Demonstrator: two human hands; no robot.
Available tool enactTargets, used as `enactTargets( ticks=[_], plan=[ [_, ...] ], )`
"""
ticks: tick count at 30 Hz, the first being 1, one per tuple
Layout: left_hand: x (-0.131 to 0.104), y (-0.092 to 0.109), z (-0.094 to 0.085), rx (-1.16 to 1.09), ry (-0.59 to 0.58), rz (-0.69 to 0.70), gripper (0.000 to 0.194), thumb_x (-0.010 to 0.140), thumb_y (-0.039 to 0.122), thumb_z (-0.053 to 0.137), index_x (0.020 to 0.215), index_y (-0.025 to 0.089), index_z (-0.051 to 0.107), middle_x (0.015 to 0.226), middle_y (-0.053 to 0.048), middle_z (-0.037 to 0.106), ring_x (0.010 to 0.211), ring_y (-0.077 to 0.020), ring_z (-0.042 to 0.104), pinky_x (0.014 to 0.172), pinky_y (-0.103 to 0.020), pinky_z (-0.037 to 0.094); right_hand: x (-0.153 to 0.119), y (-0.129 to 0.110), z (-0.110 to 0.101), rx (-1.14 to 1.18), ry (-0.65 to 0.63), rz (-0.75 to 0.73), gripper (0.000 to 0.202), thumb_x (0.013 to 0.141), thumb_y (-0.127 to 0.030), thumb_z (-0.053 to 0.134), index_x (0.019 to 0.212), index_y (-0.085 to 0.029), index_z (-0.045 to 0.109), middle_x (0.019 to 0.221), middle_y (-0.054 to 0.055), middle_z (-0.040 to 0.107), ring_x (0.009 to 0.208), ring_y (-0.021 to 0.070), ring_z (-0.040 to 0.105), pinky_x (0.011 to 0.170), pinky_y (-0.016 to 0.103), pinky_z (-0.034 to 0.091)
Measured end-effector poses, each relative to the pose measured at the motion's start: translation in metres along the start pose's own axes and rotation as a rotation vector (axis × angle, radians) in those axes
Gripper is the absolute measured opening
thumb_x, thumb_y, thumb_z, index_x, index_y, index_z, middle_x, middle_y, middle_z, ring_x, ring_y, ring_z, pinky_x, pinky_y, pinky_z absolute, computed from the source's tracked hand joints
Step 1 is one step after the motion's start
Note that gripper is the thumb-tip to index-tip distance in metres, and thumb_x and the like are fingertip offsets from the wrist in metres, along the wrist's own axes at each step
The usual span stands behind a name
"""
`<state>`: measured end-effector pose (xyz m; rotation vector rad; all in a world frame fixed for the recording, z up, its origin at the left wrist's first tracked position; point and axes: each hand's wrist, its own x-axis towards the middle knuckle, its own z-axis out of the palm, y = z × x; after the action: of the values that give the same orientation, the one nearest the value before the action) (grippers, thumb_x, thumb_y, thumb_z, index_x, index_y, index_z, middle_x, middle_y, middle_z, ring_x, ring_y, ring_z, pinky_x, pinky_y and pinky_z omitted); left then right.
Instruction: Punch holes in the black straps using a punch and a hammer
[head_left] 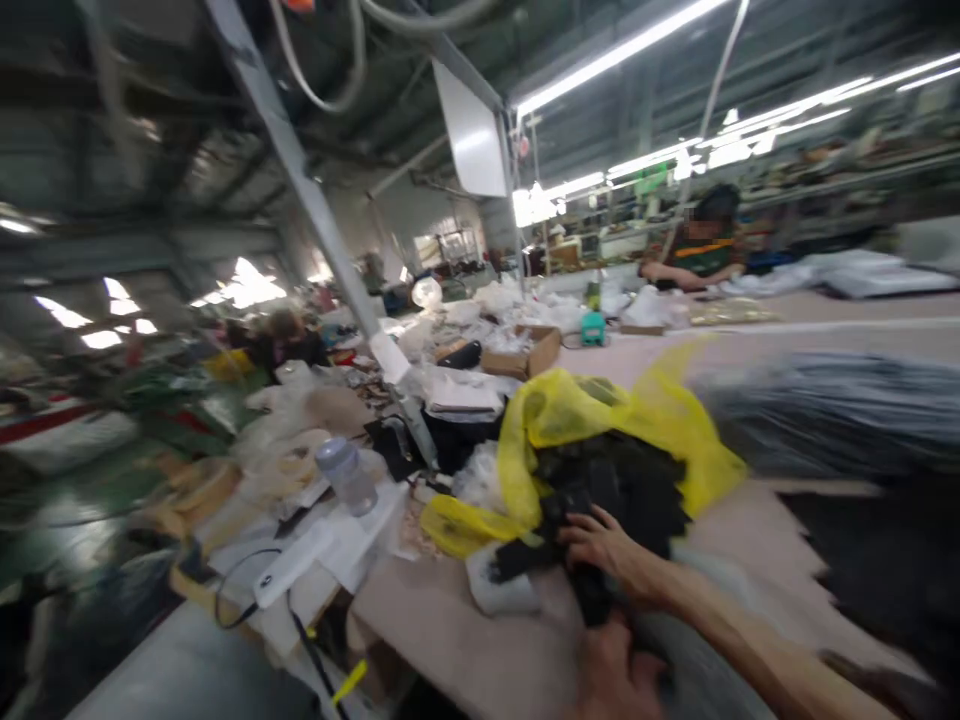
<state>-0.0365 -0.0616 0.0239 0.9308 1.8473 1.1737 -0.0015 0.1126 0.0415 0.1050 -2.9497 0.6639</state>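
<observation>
A yellow plastic bag (555, 405) lies open on the table, with black pieces (637, 485) inside it and spilling from its mouth. My right hand (600, 545) reaches in from the lower right, its fingers curled over black material at the bag's opening. Nearer the bottom edge, my left hand (619, 670) is blurred, closed around the lower end of a black bundle (591, 595). A white roll-like object (502, 580) lies just left of the hands, partly under a black strip.
A slanted metal post (322, 225) rises left of the bag. A bottle (347, 475), power strip (289, 570) and cables lie left. Behind are a cardboard box (544, 352) and teal object (592, 328). Plastic-wrapped dark stacks (832, 415) lie right; another person (705, 245) sits beyond.
</observation>
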Motion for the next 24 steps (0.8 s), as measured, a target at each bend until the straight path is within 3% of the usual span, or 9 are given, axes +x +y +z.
enactTargets(
  ticks=[2,4,6,10,13,16,18,20,24],
  plan=[
    [-0.004,-0.007,0.02,0.12,0.033,0.097,0.02,0.082,0.021,0.058,0.1,0.018,0.066,0.097,-0.009,0.07,0.096,-0.0242,0.064,0.086,-0.034,0.052,-0.001,-0.015,-0.017,-0.015,-0.054,0.04,0.041,0.068,-0.019,0.052,0.104,-0.03,0.069,0.136,0.003,0.057,0.138,0.0303,0.034,0.112,0.061,0.009],
    [-0.002,-0.013,0.026,0.181,0.091,0.196,0.021,0.081,0.019,0.054,0.098,0.019,0.065,0.091,-0.008,0.071,0.091,-0.0232,0.066,0.084,-0.033,0.052,-0.006,-0.016,-0.022,-0.011,-0.062,0.086,0.047,0.066,-0.013,0.053,0.107,-0.029,0.068,0.14,0.003,0.054,0.138,0.0296,0.033,0.111,0.061,0.007],
    [0.003,-0.018,0.025,0.21,0.119,0.26,0.023,0.081,0.019,0.052,0.1,0.02,0.064,0.09,-0.007,0.071,0.089,-0.0227,0.067,0.081,-0.032,0.053,-0.017,-0.012,-0.022,-0.015,0.052,0.163,0.052,0.064,-0.008,0.051,0.111,-0.027,0.067,0.139,0.003,0.054,0.136,0.0278,0.036,0.112,0.057,0.012],
    [0.006,-0.02,0.02,0.213,0.136,0.311,0.027,0.081,0.018,0.052,0.106,0.021,0.062,0.091,-0.006,0.073,0.088,-0.0217,0.069,0.079,-0.03,0.054,-0.038,-0.008,-0.018,-0.022,0.36,0.41,0.049,0.066,0.0,0.044,0.104,-0.02,0.067,0.122,0.007,0.064,0.114,0.022,0.053,0.1,0.039,0.034],
    [0.004,-0.018,0.02,0.215,0.126,0.311,0.028,0.082,0.019,0.052,0.108,0.021,0.061,0.09,-0.005,0.073,0.086,-0.0211,0.07,0.078,-0.029,0.054,-0.037,-0.014,-0.019,-0.024,0.444,0.62,0.033,0.077,-0.006,0.046,0.101,-0.018,0.066,0.103,0.008,0.067,0.097,0.0207,0.057,0.087,0.032,0.04],
    [0.002,-0.017,0.02,0.231,0.111,0.321,0.025,0.083,0.019,0.052,0.107,0.021,0.061,0.09,-0.006,0.072,0.086,-0.0211,0.07,0.077,-0.029,0.054,-0.02,-0.024,-0.022,-0.075,0.391,0.701,0.025,0.085,-0.026,0.056,0.108,-0.017,0.063,0.098,0.008,0.065,0.09,0.0212,0.057,0.081,0.032,0.042],
    [0.001,-0.017,0.02,0.241,0.106,0.333,0.022,0.083,0.018,0.052,0.103,0.021,0.062,0.09,-0.006,0.072,0.086,-0.0212,0.069,0.078,-0.029,0.053,-0.003,-0.027,-0.025,-0.172,0.306,0.634,0.038,0.082,-0.032,0.063,0.117,-0.017,0.06,0.109,0.011,0.062,0.096,0.024,0.056,0.082,0.034,0.041],
    [0.001,-0.018,0.02,0.246,0.104,0.333,0.02,0.083,0.017,0.053,0.099,0.02,0.063,0.089,-0.006,0.072,0.087,-0.0212,0.069,0.078,-0.029,0.053,0.013,-0.024,-0.027,-0.282,0.161,0.444,0.048,0.076,-0.026,0.068,0.123,-0.022,0.059,0.127,0.011,0.056,0.109,0.0284,0.05,0.09,0.041,0.039],
    [0.001,-0.02,0.02,0.237,0.102,0.308,0.022,0.082,0.016,0.054,0.101,0.022,0.062,0.09,-0.005,0.072,0.089,-0.021,0.068,0.079,-0.029,0.053,0.038,-0.01,-0.027,-0.432,-0.144,0.087,0.039,0.068,-0.019,0.073,0.106,-0.028,0.069,0.134,0.007,0.053,0.124,0.0338,0.037,0.106,0.058,0.02]
  ],
)
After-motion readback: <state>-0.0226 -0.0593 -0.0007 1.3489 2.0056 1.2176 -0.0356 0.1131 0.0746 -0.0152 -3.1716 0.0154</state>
